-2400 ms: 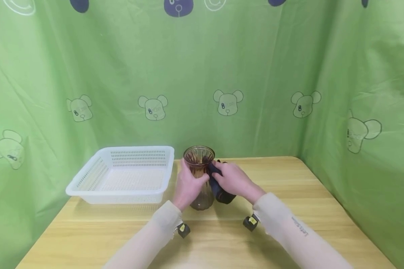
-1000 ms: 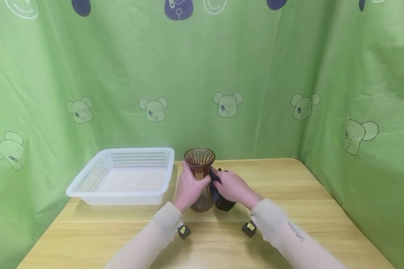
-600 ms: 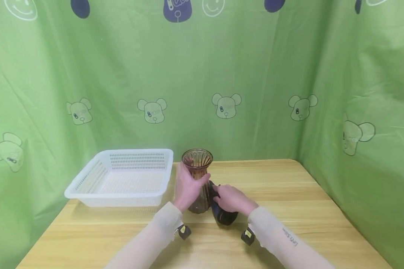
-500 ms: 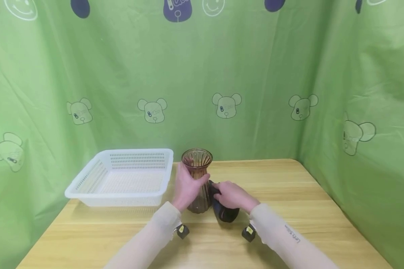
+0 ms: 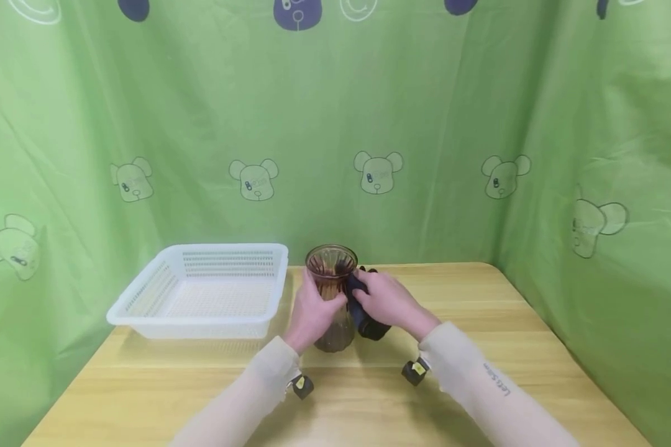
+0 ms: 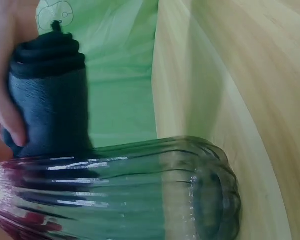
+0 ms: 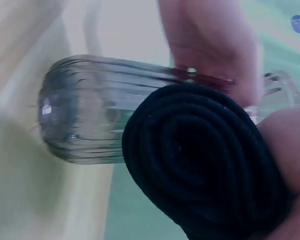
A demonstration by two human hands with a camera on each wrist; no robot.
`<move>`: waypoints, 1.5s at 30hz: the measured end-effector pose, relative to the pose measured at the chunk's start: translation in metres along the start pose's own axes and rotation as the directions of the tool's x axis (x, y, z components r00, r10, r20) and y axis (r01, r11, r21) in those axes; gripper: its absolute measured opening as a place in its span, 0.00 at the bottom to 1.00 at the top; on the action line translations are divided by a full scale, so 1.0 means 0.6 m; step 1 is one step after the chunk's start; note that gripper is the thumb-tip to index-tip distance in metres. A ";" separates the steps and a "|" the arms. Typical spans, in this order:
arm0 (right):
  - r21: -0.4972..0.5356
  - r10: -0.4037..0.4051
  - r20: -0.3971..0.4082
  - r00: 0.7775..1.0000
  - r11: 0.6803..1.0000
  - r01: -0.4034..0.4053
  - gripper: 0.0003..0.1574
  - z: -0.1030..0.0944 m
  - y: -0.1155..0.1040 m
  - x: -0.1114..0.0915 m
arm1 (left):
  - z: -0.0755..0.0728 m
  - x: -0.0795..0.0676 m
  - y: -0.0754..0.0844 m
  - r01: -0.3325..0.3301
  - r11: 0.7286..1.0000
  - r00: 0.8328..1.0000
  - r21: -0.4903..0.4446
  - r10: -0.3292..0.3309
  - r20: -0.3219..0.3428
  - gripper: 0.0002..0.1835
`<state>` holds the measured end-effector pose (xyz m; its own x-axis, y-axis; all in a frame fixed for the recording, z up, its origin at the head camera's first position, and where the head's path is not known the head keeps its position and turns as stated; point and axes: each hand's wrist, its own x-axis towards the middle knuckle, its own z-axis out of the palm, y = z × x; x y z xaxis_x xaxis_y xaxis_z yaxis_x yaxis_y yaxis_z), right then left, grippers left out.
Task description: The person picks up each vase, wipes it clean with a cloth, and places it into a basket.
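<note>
A ribbed glass vase (image 5: 335, 335), amber-pink at the top and greyish below, stands upright on the wooden table. My left hand (image 5: 311, 312) grips it round the neck from the left side. In my right hand (image 5: 388, 299) is a rolled dark navy cloth (image 5: 371, 326), pressed against the vase's right side just under the rim. The right wrist view shows the end of the rolled cloth (image 7: 190, 155) as a spiral of layers in front of the glass. The left wrist view has the cloth (image 6: 52, 110) touching the vase (image 6: 130, 185). Fingers behind the vase are partly hidden.
To the left of the vase stands a white perforated plastic basket (image 5: 192, 321) with nothing visible in it. The wooden table (image 5: 470, 385) reaches back to a green curtain (image 5: 425, 112) printed with bear heads, which also hangs along both sides.
Over the last half second my right hand has slid the rolled cloth up the vase's side, from mid-body to near the rim. Earlier it moved down. The left hand keeps its grip.
</note>
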<state>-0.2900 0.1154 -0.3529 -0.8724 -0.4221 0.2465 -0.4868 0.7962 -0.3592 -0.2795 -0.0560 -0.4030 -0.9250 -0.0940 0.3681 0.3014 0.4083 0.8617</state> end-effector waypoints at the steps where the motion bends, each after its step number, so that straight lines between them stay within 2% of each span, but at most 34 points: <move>1: -0.009 -0.004 0.014 1.000 1.000 0.004 0.28 0.005 0.001 0.000 | 0.001 0.000 0.000 -0.005 1.000 1.000 -0.007 0.005 0.000 0.45; 5: -0.063 -0.005 0.066 0.998 0.998 0.009 0.29 0.040 0.015 -0.003 | 0.003 0.004 0.002 -0.006 1.000 1.000 -0.021 0.006 -0.011 0.45; 8: -0.085 0.018 0.122 0.992 0.996 -0.008 0.28 0.073 0.026 -0.008 | 0.004 0.006 0.003 -0.001 0.997 1.000 -0.074 -0.001 -0.027 0.49; 11: -0.076 0.042 0.188 0.981 0.997 -0.028 0.29 0.098 0.035 -0.013 | 0.004 0.006 0.002 -0.003 0.995 0.998 -0.097 -0.003 -0.057 0.49; 13: -0.065 0.054 0.205 0.977 0.997 -0.042 0.29 0.105 0.039 -0.015 | 0.004 0.006 0.001 -0.003 0.997 0.997 -0.074 -0.003 -0.080 0.49; 17: -0.025 0.074 0.184 0.980 0.997 -0.070 0.29 0.099 0.042 -0.016 | 0.001 0.008 0.002 0.001 1.000 0.996 0.002 -0.001 -0.087 0.48; 23: 0.055 0.090 0.138 0.986 0.994 -0.099 0.31 0.064 0.029 -0.017 | -0.005 0.010 0.001 0.016 0.998 0.998 0.054 -0.012 -0.064 0.49; 28: 0.091 0.112 0.062 0.992 0.989 -0.117 0.36 0.020 0.006 -0.012 | -0.004 0.010 0.000 0.033 0.999 0.999 0.041 -0.033 -0.006 0.48; 33: 0.081 0.082 -0.031 0.996 0.994 -0.079 0.35 -0.008 -0.008 -0.006 | 0.001 0.009 -0.001 -0.008 1.000 1.000 -0.010 0.009 0.012 0.45; 36: 0.066 0.062 -0.017 0.998 0.996 -0.060 0.34 -0.002 -0.005 -0.002 | 0.003 0.008 -0.001 -0.020 0.998 1.000 -0.058 0.020 -0.002 0.45; 39: 0.027 0.046 0.026 0.999 0.999 -0.046 0.34 0.018 0.004 0.001 | 0.005 0.007 -0.002 -0.017 0.996 1.000 -0.086 0.016 -0.010 0.47; 45: 0.005 0.069 0.160 0.985 0.997 -0.071 0.32 0.065 0.020 -0.006 | 0.008 0.006 -0.002 0.008 0.999 0.999 -0.039 -0.010 -0.049 0.53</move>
<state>-0.2944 0.1096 -0.3934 -0.8998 -0.4300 0.0737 -0.4240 0.8221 -0.3800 -0.2846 -0.0526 -0.4044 -0.9155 -0.1421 0.3764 0.3030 0.3722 0.8773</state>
